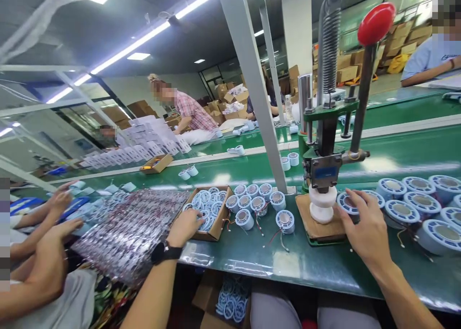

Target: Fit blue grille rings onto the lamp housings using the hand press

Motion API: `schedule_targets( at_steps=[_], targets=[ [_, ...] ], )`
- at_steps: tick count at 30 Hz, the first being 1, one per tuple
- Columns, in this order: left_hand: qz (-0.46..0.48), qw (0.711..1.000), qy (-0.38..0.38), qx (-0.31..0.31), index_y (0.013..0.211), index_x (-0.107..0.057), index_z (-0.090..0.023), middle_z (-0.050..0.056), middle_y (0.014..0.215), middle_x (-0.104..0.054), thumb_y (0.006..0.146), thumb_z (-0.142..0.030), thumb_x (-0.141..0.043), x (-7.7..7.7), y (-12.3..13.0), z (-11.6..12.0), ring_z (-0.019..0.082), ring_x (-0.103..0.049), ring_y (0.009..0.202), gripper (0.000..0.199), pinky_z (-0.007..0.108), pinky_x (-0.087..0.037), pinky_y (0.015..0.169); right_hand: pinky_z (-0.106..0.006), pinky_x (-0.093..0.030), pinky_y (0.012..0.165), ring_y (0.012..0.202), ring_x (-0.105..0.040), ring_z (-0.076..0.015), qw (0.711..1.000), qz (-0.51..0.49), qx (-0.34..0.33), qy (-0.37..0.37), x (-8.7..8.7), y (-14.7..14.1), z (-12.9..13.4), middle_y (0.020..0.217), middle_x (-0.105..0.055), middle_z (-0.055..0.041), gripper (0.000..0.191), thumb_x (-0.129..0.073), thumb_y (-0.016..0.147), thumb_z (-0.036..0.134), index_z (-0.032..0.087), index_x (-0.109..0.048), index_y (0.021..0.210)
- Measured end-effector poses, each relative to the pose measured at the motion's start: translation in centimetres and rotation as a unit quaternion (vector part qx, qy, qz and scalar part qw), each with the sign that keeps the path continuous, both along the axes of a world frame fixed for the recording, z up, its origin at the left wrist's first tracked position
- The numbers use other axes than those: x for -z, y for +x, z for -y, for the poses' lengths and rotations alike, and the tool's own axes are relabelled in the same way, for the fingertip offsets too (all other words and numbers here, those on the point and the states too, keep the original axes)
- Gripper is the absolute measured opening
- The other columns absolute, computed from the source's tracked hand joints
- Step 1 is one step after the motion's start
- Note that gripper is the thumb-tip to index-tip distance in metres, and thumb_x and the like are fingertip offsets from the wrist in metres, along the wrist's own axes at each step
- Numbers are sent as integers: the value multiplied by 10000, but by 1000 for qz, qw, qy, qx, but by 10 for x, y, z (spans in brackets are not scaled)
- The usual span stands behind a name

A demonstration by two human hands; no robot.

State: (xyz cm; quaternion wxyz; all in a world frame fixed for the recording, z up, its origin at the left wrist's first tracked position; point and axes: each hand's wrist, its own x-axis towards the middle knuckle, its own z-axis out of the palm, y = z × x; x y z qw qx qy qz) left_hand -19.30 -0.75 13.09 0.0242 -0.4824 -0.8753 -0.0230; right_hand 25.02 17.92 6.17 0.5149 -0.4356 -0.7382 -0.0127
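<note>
My left hand (185,227) reaches into a cardboard box (218,231) of light-blue rings (209,201); its fingertips are among the rings, and whether they grip one is hidden. At the right, my right hand (365,223) has its thumb and fingers around a round blue-and-white part (347,202) beside the press. Between my hands stands a hand press (326,170) with a red knob (376,23) and white round blocks (321,213) over a brown board (302,213). Several similar round parts (244,219) with thin wires stand between the box and the press.
More round parts (402,212) crowd the right side. A pile of shiny wrapped items (133,228) lies left, near another person's hands (59,209). A grey post (252,79) rises behind the parts. Below the table edge is a box of rings (232,300). Other people sit or stand across the bench.
</note>
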Motion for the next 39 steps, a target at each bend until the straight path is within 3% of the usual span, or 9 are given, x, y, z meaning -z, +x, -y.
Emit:
schedule_targets(
  at_steps=[5, 10, 13, 16, 19, 23, 30, 34, 39],
  targets=[
    [-16, 994, 101, 27, 827, -653, -167, 160, 1116, -721, 908, -243, -603, 2, 9, 0, 334, -656, 1157, 122, 521, -503, 1041, -658, -382, 1080, 1187, -624, -387, 974, 209, 5, 90, 23, 55, 7, 1218, -671, -191, 409, -346, 1058, 340, 141, -666, 1218],
    [22, 978, 160, 129, 895, -623, -233, 124, 1363, -657, 922, -349, -522, 29, 95, 17, 301, -627, 1260, 156, 456, -526, 1051, -663, -370, 1095, 1298, -554, -425, 967, 232, 29, 103, 25, 71, 20, 1313, -631, -224, 368, -369, 1045, 252, 119, -667, 1213],
    [103, 950, 170, 241, 883, -617, -236, 129, 1272, -700, 919, -259, -554, 66, 158, 26, 291, -678, 1166, 76, 448, -586, 952, -570, -463, 1068, 1269, -578, -366, 986, 150, -32, 62, 12, 36, 45, 1306, -619, -207, 314, -456, 1016, 234, 139, -630, 1259],
    [115, 946, 205, 223, 857, -621, -223, 165, 1267, -702, 899, -205, -587, 99, 191, 26, 352, -663, 1166, 57, 554, -582, 926, -460, -558, 996, 1235, -604, -298, 979, 110, -168, -21, 8, -30, 69, 1346, -590, -184, 361, -470, 985, 181, 182, -602, 1321],
    [141, 944, 228, 192, 1000, -651, -211, 188, 1352, -660, 898, -235, -628, 114, 195, 25, 381, -614, 1240, 107, 636, -538, 972, -539, -554, 1003, 1325, -540, -376, 967, 113, -206, -96, 18, -96, 76, 1427, -526, -253, 416, -517, 953, 175, 127, -601, 1357],
    [192, 934, 263, 148, 1126, -652, -201, 179, 1327, -681, 864, -244, -667, 118, 190, 28, 368, -611, 1261, 266, 619, -527, 1010, -620, -523, 1022, 1340, -522, -408, 959, 110, -229, -128, 32, -126, 70, 1393, -582, -244, 335, -570, 930, 167, 122, -667, 1247],
    [250, 899, 352, 68, 1347, -518, -202, 151, 1236, -737, 891, -320, -682, 113, 197, 36, 301, -722, 1115, 499, 469, -586, 955, -446, -592, 1005, 1238, -647, -264, 931, 83, -324, -148, 37, -69, 88, 1360, -664, -108, 350, -539, 879, 103, 241, -688, 1164],
    [268, 885, 349, 149, 1527, -324, -232, 136, 1277, -731, 893, -364, -723, 91, 220, 27, 294, -709, 1159, 761, 439, -564, 993, -393, -602, 1005, 1231, -680, -268, 927, 15, -301, -224, 45, -56, 108, 1355, -670, -140, 593, -594, 800, 119, 196, -551, 1386],
    [241, 893, 293, 243, 1564, -316, -255, 131, 1314, -707, 831, -204, -762, 75, 246, 1, 324, -681, 1188, 860, 440, -586, 953, -384, -646, 910, 1079, -759, -291, 940, -12, -254, -226, 55, -60, 117, 1229, -742, -161, 628, -634, 805, 175, 165, -482, 1414]
  ],
)
